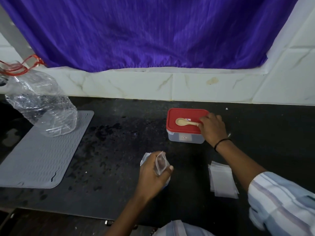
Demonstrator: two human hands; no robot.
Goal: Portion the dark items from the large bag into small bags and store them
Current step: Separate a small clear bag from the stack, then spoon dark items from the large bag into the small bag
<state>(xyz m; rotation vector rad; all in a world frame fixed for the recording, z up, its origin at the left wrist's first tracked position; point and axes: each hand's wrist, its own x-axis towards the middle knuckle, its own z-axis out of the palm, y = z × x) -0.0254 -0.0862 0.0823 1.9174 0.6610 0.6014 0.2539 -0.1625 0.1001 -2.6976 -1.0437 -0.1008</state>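
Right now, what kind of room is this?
Probably a kitchen: a dark stone counter under a tiled wall, a red-lidded food box with a spoon on top.

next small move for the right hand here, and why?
Probably lift the spoon off the red lid. The right hand pinches its handle, the spoon looks empty, and the left hand already holds a small bag ready to fill.

the left hand [153, 174] is curled, thumb and fingers pinching a small bag [160, 163] that stands up between them. the right hand [212, 127] reaches forward on an outstretched arm, fingers bent down around the handle end of a spoon [185, 122], wrist banded.
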